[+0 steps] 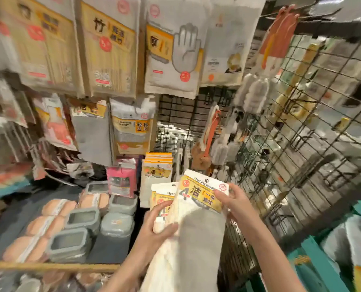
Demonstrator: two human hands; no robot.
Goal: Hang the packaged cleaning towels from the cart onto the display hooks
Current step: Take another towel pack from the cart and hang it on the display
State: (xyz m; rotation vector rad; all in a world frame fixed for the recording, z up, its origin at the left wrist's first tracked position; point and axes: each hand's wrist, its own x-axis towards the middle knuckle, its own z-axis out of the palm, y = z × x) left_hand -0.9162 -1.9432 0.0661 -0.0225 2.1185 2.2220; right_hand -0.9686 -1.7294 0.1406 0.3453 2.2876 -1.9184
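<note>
I hold two packaged cleaning towels in front of me, low in the head view. My right hand (237, 202) pinches the yellow-and-white header of the front grey towel pack (200, 220). My left hand (157, 223) grips a second pack (161, 196) behind it, with a cream towel hanging below. Just beyond them, a row of the same towel packs (156, 171) hangs on a display hook. The teal cart (314, 258) stands at the lower right with more towel packs (356, 245) in it.
Black wire grid panels (301, 131) run along the right with brushes and dusters hung on them. Larger glove and cloth packages (171, 55) hang above. Grey lidded containers (83, 218) and peach sponges (42, 226) fill the shelf at the left, edged by a wooden rail (49, 266).
</note>
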